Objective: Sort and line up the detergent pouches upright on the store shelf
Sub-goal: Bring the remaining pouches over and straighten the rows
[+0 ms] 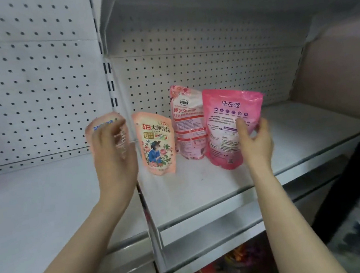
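The white shelf (204,190) carries three upright pouches: a bright pink pouch (226,116) at the right, a pale pink pouch (187,121) just behind it, and a peach flowered pouch (156,143) to the left. The right hand (255,142) grips the bright pink pouch's side, probably to steady it in line. Well apart, the left hand (114,158) holds a blurred fourth pouch (103,123), likely next for the row.

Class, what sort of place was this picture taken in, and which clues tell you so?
Likely a shop aisle: a white metal shelf, its pegboard back, and detergent pouches stood on it.
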Demonstrator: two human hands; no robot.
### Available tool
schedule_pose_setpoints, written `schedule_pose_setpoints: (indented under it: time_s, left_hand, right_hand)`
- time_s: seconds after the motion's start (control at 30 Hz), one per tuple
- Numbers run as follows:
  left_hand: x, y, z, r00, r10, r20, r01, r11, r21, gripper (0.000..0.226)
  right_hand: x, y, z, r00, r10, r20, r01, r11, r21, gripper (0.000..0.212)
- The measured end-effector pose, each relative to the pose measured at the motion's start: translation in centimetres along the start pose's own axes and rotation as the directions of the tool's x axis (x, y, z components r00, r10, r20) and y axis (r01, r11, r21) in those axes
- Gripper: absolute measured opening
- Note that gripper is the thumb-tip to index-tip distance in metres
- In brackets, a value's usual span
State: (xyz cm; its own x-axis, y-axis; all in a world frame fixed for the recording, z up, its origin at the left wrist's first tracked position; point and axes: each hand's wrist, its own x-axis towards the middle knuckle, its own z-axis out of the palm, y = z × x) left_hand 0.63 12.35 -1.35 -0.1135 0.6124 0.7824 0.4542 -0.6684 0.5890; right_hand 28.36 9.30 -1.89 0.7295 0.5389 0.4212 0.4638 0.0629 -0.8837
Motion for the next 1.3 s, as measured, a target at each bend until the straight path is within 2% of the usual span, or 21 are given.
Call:
schedule_pose_setpoints:
  time_s: [0.07, 0.13, 0.17, 0.23, 0.27, 0.3, 0.37, 0.4, 0.47, 0.53, 0.6, 0.7, 0.8, 0.87, 0.93, 1.0, 1.07, 1.1, 1.17, 1.23, 1.3]
  left_hand:
    - [-1.2, 2.1, 1.9, 0.994, 0.028, 0.103, -0.025, 0.999, -0.028, 0.045]
    - [-2.3, 3.4, 4.0, 0.975, 0.019, 0.223, -0.009, 0.999, -0.044, 0.046]
    - [-2.9, 4.0, 5.0, 0.946, -0.006, 0.324, 0.029, 0.997, -0.068, 0.049]
    - [-3.8, 5.2, 6.6, 0.838, -0.076, 0.541, 0.169, 0.978, -0.125, 0.065]
    - [-4.3, 5.8, 7.4, 0.789, -0.112, 0.604, 0.252, 0.956, -0.152, 0.067]
    - [-4.7, 6.1, 8.0, 0.769, -0.138, 0.624, 0.314, 0.932, -0.181, 0.06]
    - [-5.1, 5.9, 8.9, 0.803, -0.221, 0.553, 0.412, 0.877, -0.248, 0.05]
    - [-5.1, 5.4, 9.0, 0.808, -0.295, 0.51, 0.48, 0.832, -0.278, 0.053]
    - [-4.8, 4.6, 8.9, 0.796, -0.393, 0.461, 0.563, 0.761, -0.322, 0.059]
    - [-4.7, 4.3, 8.4, 0.79, -0.419, 0.446, 0.581, 0.744, -0.33, 0.049]
    - [-4.9, 4.4, 7.7, 0.785, -0.435, 0.442, 0.598, 0.717, -0.357, 0.039]
    - [-5.6, 4.2, 5.7, 0.808, -0.425, 0.407, 0.576, 0.713, -0.4, 0.035]
    - [-5.9, 3.8, 3.3, 0.821, -0.457, 0.343, 0.567, 0.726, -0.389, 0.035]
    - [-5.7, 3.1, 1.6, 0.821, -0.479, 0.312, 0.569, 0.733, -0.372, 0.035]
    - [-5.4, 2.1, 0.1, 0.833, -0.487, 0.262, 0.551, 0.77, -0.321, 0.036]
    - [-5.2, 1.5, -1.0, 0.842, -0.501, 0.201, 0.54, 0.791, -0.287, 0.042]
    - [-5.1, 1.0, -1.6, 0.852, -0.505, 0.142, 0.523, 0.803, -0.284, 0.044]
    - [-5.0, 0.8, -1.7, 0.853, -0.507, 0.122, 0.519, 0.807, -0.281, 0.043]
    - [-4.8, 0.5, -1.6, 0.858, -0.5, 0.118, 0.513, 0.815, -0.271, 0.037]
    - [-4.6, 0.4, -1.2, 0.862, -0.486, 0.141, 0.506, 0.822, -0.262, 0.034]
    - [-4.5, 0.5, -0.9, 0.862, -0.478, 0.169, 0.506, 0.829, -0.239, 0.041]
  right_hand:
    - [0.2, -0.1, -0.3, 0.992, 0.048, 0.12, -0.047, 0.999, -0.008, 0.038]
    - [-0.5, -0.6, -0.7, 0.987, -0.028, 0.156, 0.038, 0.997, -0.066, 0.037]
    - [-1.1, -0.9, -1.0, 0.982, -0.072, 0.174, 0.096, 0.987, -0.13, 0.04]
    - [-2.4, -1.5, -1.6, 0.948, -0.129, 0.29, 0.188, 0.964, -0.187, 0.053]
    - [-2.9, -1.9, -2.0, 0.916, -0.124, 0.381, 0.183, 0.976, -0.122, 0.061]
    - [-3.3, -2.3, -2.3, 0.867, -0.089, 0.49, 0.098, 0.995, 0.008, 0.068]
    - [-3.4, -2.6, -3.0, 0.756, -0.056, 0.653, -0.098, 0.975, 0.197, 0.077]
    - [-3.3, -2.2, -3.2, 0.736, -0.07, 0.673, -0.117, 0.966, 0.229, 0.075]
    - [-2.8, -1.3, -3.2, 0.797, -0.081, 0.598, -0.081, 0.967, 0.24, 0.057]
    - [-1.5, 0.4, -2.6, 0.874, -0.048, 0.483, -0.064, 0.975, 0.212, 0.032]
    - [0.2, 1.4, -1.5, 0.883, -0.031, 0.469, -0.024, 0.994, 0.11, 0.017]
    - [2.2, 0.7, 0.9, 0.848, -0.015, 0.529, 0.043, 0.998, -0.04, 0.047]
    - [3.0, -0.6, 4.0, 0.8, 0.026, 0.599, -0.024, 1.0, -0.012, 0.073]
    - [3.3, -0.5, 5.8, 0.779, 0.042, 0.625, -0.066, 0.998, 0.015, 0.063]
    - [3.0, -0.4, 6.7, 0.81, 0.046, 0.585, -0.065, 0.998, 0.012, 0.045]
    - [2.1, -0.7, 6.6, 0.868, 0.019, 0.496, 0.011, 0.998, -0.057, 0.039]
    - [0.3, -1.3, 5.6, 0.911, -0.054, 0.408, 0.144, 0.971, -0.193, 0.043]
    - [-0.9, -1.7, 4.8, 0.909, -0.094, 0.405, 0.199, 0.954, -0.224, 0.048]
    - [-2.8, -2.3, 2.9, 0.855, -0.108, 0.507, 0.24, 0.95, -0.202, 0.06]
    - [-3.4, -2.2, 1.2, 0.783, -0.057, 0.62, 0.167, 0.979, -0.121, 0.064]
    - [-2.6, -1.9, 0.3, 0.787, -0.074, 0.612, 0.035, 0.997, 0.076, 0.056]
